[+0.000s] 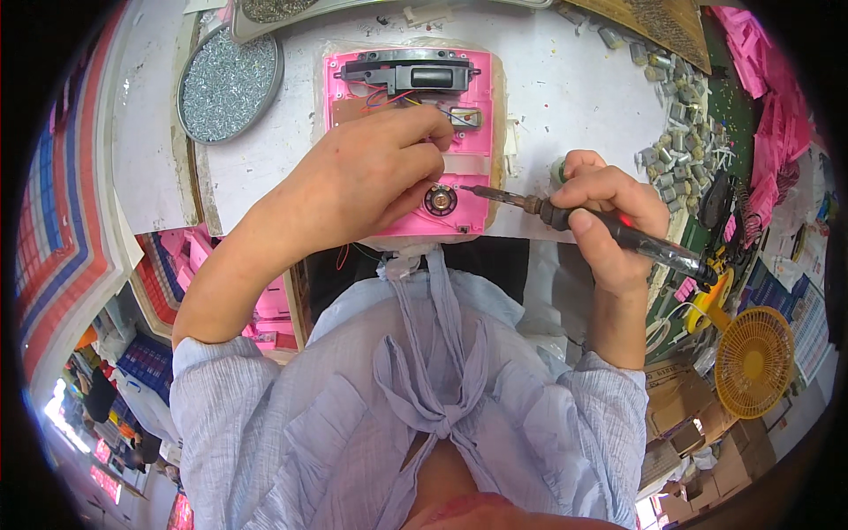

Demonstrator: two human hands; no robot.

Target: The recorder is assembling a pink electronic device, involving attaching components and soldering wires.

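Observation:
A pink plastic housing [477,146] lies in front of me, its inside facing up. My right hand [618,203] grips the black handle of a soldering iron [636,240]. The iron's tip points left, just above and right of a small round speaker [440,200] in the housing's near end. My left hand [375,168] bends over the housing's left side, fingers curled together; whatever they pinch is hidden. Beyond it are a black mechanism [433,78], a small metal motor [465,117] and thin coloured wires. A greenish roll [557,170] shows beside my right fingers.
A round tray of small screws [230,84] stands at the far left. Several small metal motors [680,132] are heaped on the right, beside a brown board [654,26] and pink parts [764,115]. A yellow fan [753,362] stands at the lower right.

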